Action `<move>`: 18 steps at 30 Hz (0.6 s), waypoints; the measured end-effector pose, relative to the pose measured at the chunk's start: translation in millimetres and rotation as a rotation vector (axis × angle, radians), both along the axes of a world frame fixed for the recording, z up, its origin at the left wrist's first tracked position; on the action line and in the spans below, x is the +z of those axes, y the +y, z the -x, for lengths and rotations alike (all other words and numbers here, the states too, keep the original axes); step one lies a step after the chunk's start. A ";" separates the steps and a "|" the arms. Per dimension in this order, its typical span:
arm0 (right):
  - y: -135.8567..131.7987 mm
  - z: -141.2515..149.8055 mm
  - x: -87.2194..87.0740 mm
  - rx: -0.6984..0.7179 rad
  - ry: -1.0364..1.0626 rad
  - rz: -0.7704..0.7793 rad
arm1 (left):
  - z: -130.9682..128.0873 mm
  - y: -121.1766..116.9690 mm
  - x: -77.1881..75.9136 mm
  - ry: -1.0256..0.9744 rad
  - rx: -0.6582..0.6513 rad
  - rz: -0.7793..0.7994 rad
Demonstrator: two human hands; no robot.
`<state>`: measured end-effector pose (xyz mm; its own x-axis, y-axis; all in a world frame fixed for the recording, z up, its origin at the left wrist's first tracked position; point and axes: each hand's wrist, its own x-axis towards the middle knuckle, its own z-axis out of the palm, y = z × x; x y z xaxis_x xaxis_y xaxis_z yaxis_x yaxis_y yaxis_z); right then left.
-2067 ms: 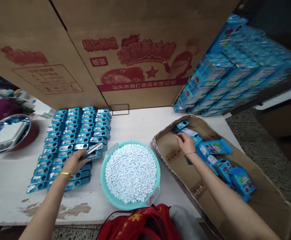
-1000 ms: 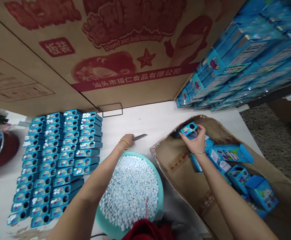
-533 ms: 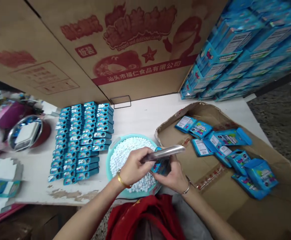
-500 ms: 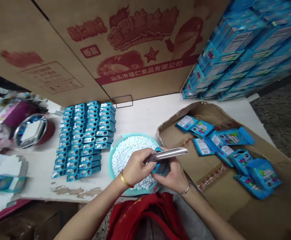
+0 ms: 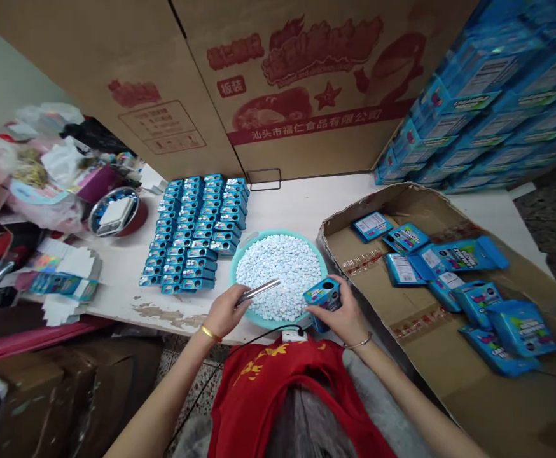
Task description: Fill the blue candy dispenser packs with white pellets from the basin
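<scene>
1. We're reading 汕头市福仁食品有限公司 along the red band of the big brown carton!
2. Above it, there's 板装 on the small red label.
3. Over on the stacked blue boxes, we catch CARAMELO, partly blurred.
4. White lettering on the loose blue boxes blurs on us, as does the carton's English line.

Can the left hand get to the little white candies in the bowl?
Probably yes. The left hand is right beside the bowl, and the candies lie open on top, though its fingers hold a metal tube.
</scene>
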<state>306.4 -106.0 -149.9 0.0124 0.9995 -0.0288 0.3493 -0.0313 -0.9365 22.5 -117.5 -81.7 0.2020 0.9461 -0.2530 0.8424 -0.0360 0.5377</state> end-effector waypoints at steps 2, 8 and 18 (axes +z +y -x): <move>5.4 -3.4 -14.2 -0.074 0.114 0.136 | 24.9 -20.3 -9.5 0.153 0.001 0.089; 21.7 14.3 -42.9 -0.116 0.386 0.389 | -3.8 -33.1 -47.3 0.328 0.015 0.221; 32.7 31.1 -31.5 -0.077 0.564 0.440 | -66.5 31.3 -115.3 0.105 0.113 0.085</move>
<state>275.3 -73.3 -181.4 -0.0528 0.8906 -0.4517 -0.2020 -0.4525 -0.8686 89.0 -86.2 -196.9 0.0633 0.9357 -0.3470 0.8903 0.1042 0.4432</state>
